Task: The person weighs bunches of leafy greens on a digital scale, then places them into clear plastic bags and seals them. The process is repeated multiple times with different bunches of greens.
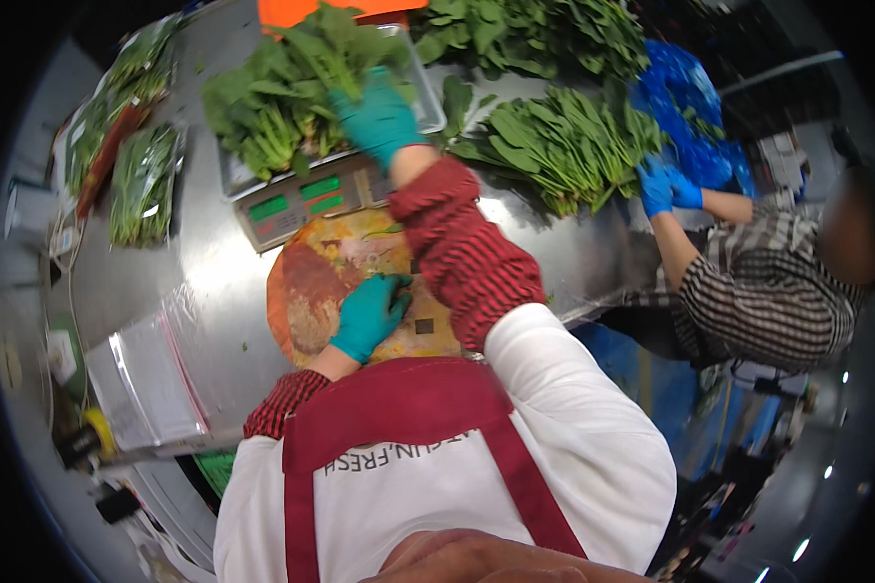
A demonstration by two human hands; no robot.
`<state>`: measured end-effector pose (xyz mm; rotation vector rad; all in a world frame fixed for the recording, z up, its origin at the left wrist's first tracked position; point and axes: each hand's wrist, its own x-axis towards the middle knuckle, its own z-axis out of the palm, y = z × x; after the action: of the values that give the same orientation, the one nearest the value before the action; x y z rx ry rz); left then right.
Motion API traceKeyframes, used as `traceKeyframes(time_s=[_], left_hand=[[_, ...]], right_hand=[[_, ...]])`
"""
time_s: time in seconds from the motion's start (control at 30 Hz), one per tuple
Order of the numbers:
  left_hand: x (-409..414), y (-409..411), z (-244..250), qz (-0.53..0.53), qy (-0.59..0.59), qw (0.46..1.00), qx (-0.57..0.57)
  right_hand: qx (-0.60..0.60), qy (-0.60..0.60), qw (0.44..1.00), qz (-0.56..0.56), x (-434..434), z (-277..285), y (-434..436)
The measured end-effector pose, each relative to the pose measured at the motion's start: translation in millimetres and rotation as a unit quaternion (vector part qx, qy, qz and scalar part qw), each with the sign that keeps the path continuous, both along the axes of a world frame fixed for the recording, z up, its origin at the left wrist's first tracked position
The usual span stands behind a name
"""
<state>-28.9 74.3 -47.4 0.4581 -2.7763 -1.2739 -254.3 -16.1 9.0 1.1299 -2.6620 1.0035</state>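
Observation:
My right hand (383, 120), in a teal glove, reaches to the leafy greens (262, 95) heaped in a metal tray (426, 95). Its fingers lie at the stems of one upper bunch; whether they grip it is unclear. The tray sits on a digital scale (281, 208) with lit green displays. In a matching glove, my left hand (372, 317) rests with bent fingers over a round, stained board (313, 291) in front of my apron; what is under its fingers is hidden.
Bagged greens (146, 186) lie at the left beside a reddish-brown bar (109, 157). Clear plastic bags (146, 382) are stacked nearer me. Loose greens (554, 142) and a blue plastic bag (689, 109) are at the right, where a co-worker's blue-gloved hands (663, 186) touch the table's far side.

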Motion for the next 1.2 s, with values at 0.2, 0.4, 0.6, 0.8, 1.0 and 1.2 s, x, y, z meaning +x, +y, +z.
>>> traceKeyframes(time_s=[0.2,0.4,0.6,0.8,1.0,1.2], left_hand=[[7.5,-41.9,34.0,0.047,0.078,0.985,0.149],[-86.7,-90.2,112.4,-0.061,0.255,0.909,-0.326],[-164.8,-109.7,94.0,-0.154,0.077,0.851,-0.496],[-150.4,-138.5,88.4,-0.133,0.197,0.902,-0.361],[-157.7,-143.7,79.5,-0.159,0.154,0.884,-0.412],[-159.0,-161.6,74.9,0.11,0.36,0.926,0.019]], right_hand=[[-0.269,-0.028,0.961,0.057,4.5,12.3,64.9],[-0.247,-0.195,0.946,-0.084,-62.6,-76.5,136.8],[-0.093,-0.268,0.954,-0.099,-21.5,-25.1,162.0],[0.07,0.276,0.949,-0.134,-43.7,4.9,261.7],[0.315,0.226,0.915,-0.111,-65.9,-12.1,271.3],[0.09,0.134,0.975,-0.154,-100.6,-9.4,286.3]])
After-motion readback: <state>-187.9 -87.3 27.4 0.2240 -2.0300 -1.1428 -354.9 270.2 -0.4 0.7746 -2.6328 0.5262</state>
